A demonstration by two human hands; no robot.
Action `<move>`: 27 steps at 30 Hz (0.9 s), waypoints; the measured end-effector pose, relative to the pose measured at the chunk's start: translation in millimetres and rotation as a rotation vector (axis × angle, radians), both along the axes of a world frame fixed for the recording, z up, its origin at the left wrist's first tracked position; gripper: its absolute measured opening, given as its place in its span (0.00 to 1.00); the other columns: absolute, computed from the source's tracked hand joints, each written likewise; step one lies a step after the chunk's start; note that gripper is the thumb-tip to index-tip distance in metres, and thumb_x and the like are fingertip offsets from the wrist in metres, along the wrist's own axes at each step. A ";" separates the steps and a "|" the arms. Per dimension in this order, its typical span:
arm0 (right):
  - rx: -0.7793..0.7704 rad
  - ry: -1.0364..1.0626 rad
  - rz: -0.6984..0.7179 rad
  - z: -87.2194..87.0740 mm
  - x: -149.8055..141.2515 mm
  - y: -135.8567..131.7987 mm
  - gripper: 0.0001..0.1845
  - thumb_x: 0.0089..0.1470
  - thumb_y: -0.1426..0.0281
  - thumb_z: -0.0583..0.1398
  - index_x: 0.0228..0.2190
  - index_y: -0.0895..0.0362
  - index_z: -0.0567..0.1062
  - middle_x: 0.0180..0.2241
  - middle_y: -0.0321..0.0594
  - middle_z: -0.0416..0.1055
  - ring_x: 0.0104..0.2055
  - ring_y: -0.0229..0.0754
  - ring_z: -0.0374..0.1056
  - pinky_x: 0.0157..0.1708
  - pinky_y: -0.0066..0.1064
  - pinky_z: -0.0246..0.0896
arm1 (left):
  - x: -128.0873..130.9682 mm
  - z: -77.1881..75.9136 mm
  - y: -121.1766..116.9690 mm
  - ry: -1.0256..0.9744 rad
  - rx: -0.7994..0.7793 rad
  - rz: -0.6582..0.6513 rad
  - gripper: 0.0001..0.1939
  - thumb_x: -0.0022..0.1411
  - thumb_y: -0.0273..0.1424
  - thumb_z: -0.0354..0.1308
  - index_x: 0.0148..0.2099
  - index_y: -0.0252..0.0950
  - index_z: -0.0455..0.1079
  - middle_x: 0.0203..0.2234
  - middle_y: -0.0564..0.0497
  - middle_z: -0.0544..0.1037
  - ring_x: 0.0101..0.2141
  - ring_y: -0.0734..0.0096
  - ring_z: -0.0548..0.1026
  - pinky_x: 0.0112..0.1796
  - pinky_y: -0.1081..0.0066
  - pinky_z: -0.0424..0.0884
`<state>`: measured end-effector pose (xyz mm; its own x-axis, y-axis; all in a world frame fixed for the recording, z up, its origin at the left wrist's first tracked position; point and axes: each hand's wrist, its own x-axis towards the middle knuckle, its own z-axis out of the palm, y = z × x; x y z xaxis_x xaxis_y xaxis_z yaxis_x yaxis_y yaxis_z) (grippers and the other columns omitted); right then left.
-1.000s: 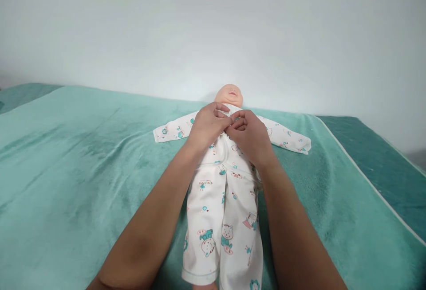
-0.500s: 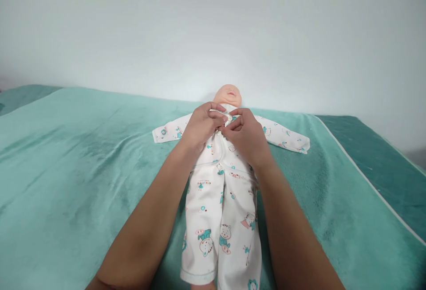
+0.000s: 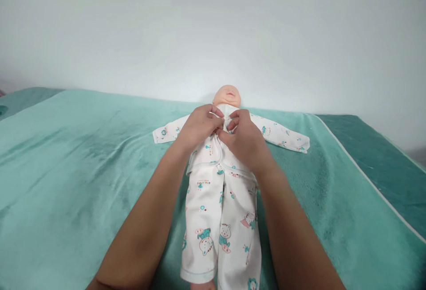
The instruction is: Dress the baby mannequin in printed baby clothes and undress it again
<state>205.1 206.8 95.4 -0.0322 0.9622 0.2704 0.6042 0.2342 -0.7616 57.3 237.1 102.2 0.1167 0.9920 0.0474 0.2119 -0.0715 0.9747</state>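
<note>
A baby doll (image 3: 226,95) lies on its back, head away from me, arms spread out. It wears a white printed jacket (image 3: 281,131) and matching trousers (image 3: 203,210). My left hand (image 3: 201,123) pinches the jacket's front edge at the chest. From the other side my right hand (image 3: 244,132) pinches the same front opening, thumb and fingers close to those of the left. A pale button (image 3: 226,117) shows just above the fingertips, near the collar. Whatever small fastening sits between my fingers is mostly hidden.
A light green blanket (image 3: 83,183) with some creases lies under the doll. Darker green cloth (image 3: 376,161) borders it on the right beyond a pale edge strip. A white wall (image 3: 213,33) rises right behind the doll's head.
Both hands have shifted slightly down the jacket front, so the upper button now shows above them. The doll's body has stayed in place.
</note>
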 end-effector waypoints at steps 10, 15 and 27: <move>-0.008 -0.394 -0.061 9.1 -10.5 -36.9 0.13 0.53 0.68 0.62 0.32 0.52 0.60 0.36 0.42 0.69 0.36 0.46 0.64 0.31 0.34 0.49 | -6.9 0.0 -11.8 -0.022 0.017 -0.048 0.05 0.57 0.32 0.61 0.34 0.36 0.72 0.24 0.53 0.75 0.26 0.74 0.71 0.31 0.71 0.67; -0.028 -0.363 -0.155 -1.1 -12.3 -42.5 0.07 0.59 0.70 0.55 0.30 0.52 0.61 0.32 0.41 0.69 0.30 0.43 0.61 0.29 0.35 0.46 | -14.4 -1.0 -18.2 -0.014 -0.005 -0.081 0.05 0.57 0.32 0.61 0.33 0.36 0.74 0.25 0.52 0.75 0.27 0.74 0.71 0.32 0.71 0.68; -0.163 0.565 0.044 -9.4 27.3 -23.4 0.12 0.50 0.60 0.64 0.25 0.54 0.71 0.22 0.31 0.64 0.24 0.36 0.58 0.25 0.30 0.53 | -28.4 12.7 -25.7 0.242 0.024 -0.258 0.08 0.55 0.35 0.66 0.36 0.37 0.76 0.31 0.50 0.77 0.31 0.71 0.73 0.31 0.72 0.67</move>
<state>232.5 183.4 86.0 0.0328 0.9938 0.1063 0.0868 0.1031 -0.9909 28.9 211.4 115.0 0.3745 0.9272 0.0107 0.4080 -0.1751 0.8960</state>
